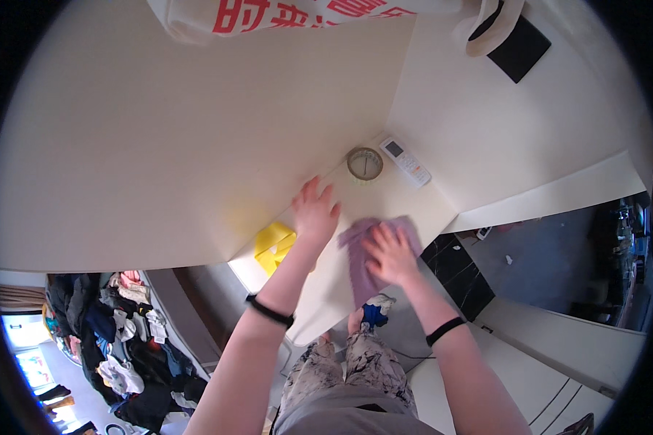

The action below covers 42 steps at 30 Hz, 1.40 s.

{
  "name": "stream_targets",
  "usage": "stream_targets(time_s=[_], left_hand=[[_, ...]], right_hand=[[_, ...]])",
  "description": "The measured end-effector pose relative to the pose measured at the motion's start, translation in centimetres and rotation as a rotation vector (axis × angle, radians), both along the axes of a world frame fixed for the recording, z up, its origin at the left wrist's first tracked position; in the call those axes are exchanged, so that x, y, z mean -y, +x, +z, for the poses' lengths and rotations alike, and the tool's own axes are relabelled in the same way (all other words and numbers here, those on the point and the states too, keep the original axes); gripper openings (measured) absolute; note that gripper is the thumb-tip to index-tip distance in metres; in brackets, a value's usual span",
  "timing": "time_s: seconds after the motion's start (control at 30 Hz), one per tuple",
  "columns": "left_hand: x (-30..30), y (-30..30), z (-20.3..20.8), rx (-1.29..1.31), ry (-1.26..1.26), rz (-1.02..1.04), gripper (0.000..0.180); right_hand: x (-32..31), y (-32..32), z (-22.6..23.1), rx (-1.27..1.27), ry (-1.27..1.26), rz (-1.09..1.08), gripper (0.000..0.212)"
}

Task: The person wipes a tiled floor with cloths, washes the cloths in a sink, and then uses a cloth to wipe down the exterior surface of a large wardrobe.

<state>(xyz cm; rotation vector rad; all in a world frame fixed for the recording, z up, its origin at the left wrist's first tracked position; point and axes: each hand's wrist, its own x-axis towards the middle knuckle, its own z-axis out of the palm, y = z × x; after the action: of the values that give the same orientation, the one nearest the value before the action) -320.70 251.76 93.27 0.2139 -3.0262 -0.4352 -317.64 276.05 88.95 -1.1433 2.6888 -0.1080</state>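
Observation:
My right hand (pixel 390 255) lies with spread fingers on a purple cloth (pixel 357 250), pressing it against the white tabletop (pixel 321 299). One end of the cloth hangs toward the near edge. My left hand (pixel 317 212) is raised above the table close to the wall, fingers apart and nothing in them. Below and left of that hand, a yellow item (pixel 271 245) rests against the wall, partly covered by my left forearm. Beyond both hands, in the corner, stand a small round clock (pixel 364 165) and a white remote control (pixel 406 162).
White walls (pixel 159 145) meet behind the table. A white bag with red print (pixel 297 14) hangs above, near a dark square (pixel 519 48). Clothes (pixel 127 341) are heaped at the left. Black marble-look flooring (pixel 457 274) lies right; blue-and-white fabric (pixel 376 312) is by my feet.

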Motion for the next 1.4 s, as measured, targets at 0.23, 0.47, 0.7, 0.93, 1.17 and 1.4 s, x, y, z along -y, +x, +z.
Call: stream_targets(time_s=[0.23, 0.47, 0.7, 0.93, 1.17, 1.4], left_hand=[[9.2, 16.6, -2.4, 0.248, 0.145, 0.215, 0.049], [3.5, 5.8, 3.8, 0.002, 1.118, 0.327, 0.028], [-2.7, -8.5, 5.6, -0.124, 1.284, 0.195, 0.034], [-1.7, -7.8, -1.4, -0.11, 0.797, 0.175, 0.053], [2.2, 4.6, -2.5, -0.029, 1.126, 0.156, 0.056], [8.1, 22.5, -0.7, 0.11, 0.969, 0.49, 0.035]], right_hand=[[1.1, -6.7, -2.1, -0.334, -0.044, -0.554, 0.057], [7.0, 3.1, -1.6, -0.133, -0.144, -0.351, 0.063], [6.1, 4.2, -0.6, -0.172, -0.208, -0.335, 0.063], [6.9, 4.0, -0.6, -0.141, -0.243, -0.328, 0.062], [6.4, 0.1, 0.0, -0.11, -0.12, -0.194, 0.062], [16.0, 1.6, -2.1, -0.213, -0.181, -0.444, 0.061]])
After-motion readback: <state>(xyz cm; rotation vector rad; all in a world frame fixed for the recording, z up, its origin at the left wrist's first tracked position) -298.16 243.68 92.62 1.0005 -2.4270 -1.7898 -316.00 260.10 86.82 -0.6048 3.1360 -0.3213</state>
